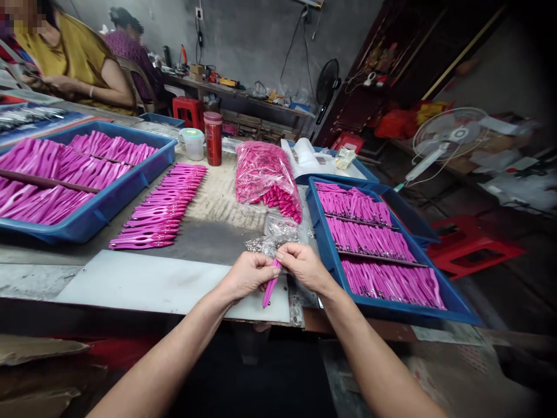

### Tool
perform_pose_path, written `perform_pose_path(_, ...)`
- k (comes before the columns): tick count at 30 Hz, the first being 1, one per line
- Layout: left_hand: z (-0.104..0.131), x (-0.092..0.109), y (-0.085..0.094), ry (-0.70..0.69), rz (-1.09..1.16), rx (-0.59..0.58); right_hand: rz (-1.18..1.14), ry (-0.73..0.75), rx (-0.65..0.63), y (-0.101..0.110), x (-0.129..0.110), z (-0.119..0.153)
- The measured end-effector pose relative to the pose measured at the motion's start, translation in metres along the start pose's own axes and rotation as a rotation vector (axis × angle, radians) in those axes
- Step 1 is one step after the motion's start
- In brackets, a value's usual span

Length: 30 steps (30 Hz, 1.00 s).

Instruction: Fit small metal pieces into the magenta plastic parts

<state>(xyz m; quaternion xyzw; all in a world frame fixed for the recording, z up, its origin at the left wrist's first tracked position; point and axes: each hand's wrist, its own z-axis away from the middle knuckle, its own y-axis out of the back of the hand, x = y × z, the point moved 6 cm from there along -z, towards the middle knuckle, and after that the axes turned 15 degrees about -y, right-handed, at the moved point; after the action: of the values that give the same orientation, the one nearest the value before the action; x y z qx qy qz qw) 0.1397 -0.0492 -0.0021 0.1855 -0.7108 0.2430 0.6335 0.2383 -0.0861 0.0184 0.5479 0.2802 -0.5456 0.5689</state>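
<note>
The left hand has its thumb and fingers closed around a slim magenta plastic handle-like piece, held over the front edge with its narrow tip aimed at about 6 o'clock. The right hand pinches at the piece's upper end; whatever small part may sit between those fingertips is too hidden to make out. Beneath the hands and toward 9 o'clock lies a flat white rectangular board. Just beyond the fingers, at 12, is a clear plastic bag of small silvery metal parts; farther out at 12 sits a bulging clear bag of deep-pink pieces. A neat row of magenta pieces lies at 10 o'clock. Blue plastic trays of magenta pieces stand at 2 and, farther off, 10.
</note>
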Motion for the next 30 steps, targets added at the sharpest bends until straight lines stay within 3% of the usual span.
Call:
perform_pose_path(11,0.003,-0.007,0.000,0.086,0.073,0.021,-0.098,-0.085,-0.045,-0.005,0.014,-0.005)
perform_pose_path(30,0.005,-0.009,0.000,0.095,0.086,0.062,-0.086,-0.105,0.015,-0.005,0.019,-0.005)
